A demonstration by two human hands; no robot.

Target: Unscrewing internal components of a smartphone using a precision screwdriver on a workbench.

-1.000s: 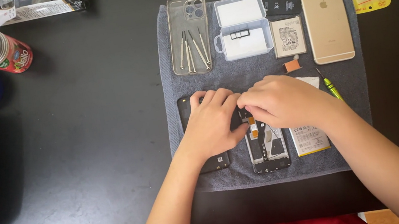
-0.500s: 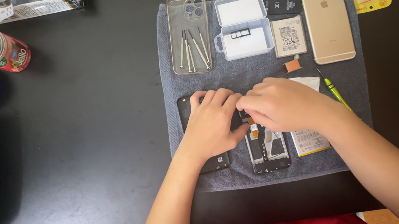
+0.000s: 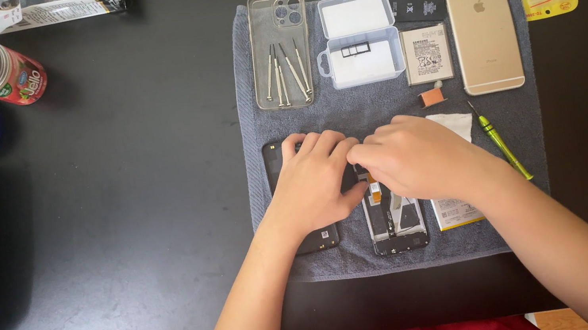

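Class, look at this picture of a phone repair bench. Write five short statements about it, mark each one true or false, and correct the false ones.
1. Both hands rest on the grey towel. True.
2. The gold phone lies face up. False: its back faces up.
3. Small screwdrivers lie inside the clear phone case. True.
4. The right hand holds the green screwdriver. False: it lies on the towel beside that hand.
5. The left hand covers part of a black phone. True.
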